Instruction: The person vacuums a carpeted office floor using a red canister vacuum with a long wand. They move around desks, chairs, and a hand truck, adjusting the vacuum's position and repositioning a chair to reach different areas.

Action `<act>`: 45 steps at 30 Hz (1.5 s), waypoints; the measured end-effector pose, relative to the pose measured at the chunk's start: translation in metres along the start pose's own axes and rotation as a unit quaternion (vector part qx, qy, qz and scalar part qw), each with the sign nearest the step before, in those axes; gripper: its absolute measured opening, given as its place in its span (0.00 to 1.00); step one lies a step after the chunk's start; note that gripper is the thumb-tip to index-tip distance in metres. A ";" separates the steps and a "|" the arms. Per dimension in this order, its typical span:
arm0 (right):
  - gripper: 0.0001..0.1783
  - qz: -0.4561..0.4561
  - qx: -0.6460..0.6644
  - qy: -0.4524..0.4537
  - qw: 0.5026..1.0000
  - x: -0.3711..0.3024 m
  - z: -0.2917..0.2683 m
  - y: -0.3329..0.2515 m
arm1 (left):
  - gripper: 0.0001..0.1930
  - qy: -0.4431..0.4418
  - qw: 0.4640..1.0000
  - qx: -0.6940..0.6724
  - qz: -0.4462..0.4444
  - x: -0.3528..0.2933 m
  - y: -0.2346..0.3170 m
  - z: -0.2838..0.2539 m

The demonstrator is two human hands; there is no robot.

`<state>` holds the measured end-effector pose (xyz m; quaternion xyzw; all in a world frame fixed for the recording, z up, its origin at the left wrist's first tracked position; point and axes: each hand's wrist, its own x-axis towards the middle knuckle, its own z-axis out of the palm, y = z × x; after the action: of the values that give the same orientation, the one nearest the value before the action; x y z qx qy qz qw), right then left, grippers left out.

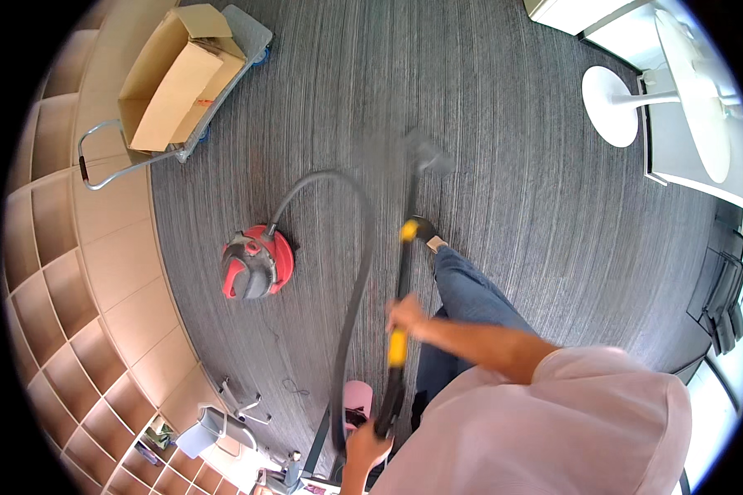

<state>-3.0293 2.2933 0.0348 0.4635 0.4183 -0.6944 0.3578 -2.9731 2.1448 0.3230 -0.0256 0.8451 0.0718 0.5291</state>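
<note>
I hold the wand (404, 276) of a vacuum cleaner, a black tube with yellow collars, slanting forward over the carpet. My right hand (405, 314) is closed round its middle, just above a yellow collar. Lower down, my left hand (368, 447) grips the black bent handle end, where the hose joins. At the far end the floor nozzle (428, 155) rests on the carpet, smeared by motion. A grey hose (363, 256) arches to the red and grey vacuum cleaner (258, 263) standing on the floor at left. My shoe (423, 228) is beside the wand's upper yellow collar.
A platform trolley (252, 37) carries an open cardboard box (169, 82) at far left. Wooden cubby shelves (49, 235) line the left side. A pink bin (357, 396) and an office chair (223, 433) stand nearby. At right are a white round-based table (609, 106) and dark folded chairs (722, 309).
</note>
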 end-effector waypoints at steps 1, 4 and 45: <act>0.15 0.046 -0.022 -0.013 0.999 -0.031 0.042 0.010 | 0.22 -0.056 0.995 -0.002 -0.086 -0.033 -0.048 0.016; 0.18 0.167 0.066 -0.170 0.969 -0.055 0.114 0.016 | 0.23 0.033 0.980 -0.080 -0.181 -0.088 0.003 -0.071; 0.11 -0.274 -0.034 0.074 0.958 0.129 0.142 -0.025 | 0.20 -0.058 0.961 0.170 0.208 0.156 -0.199 -0.225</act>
<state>-3.1411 2.1590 -0.0495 0.3686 0.5776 -0.7153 0.1373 -3.2186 1.9198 0.2606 0.2454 0.7996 0.0370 0.5468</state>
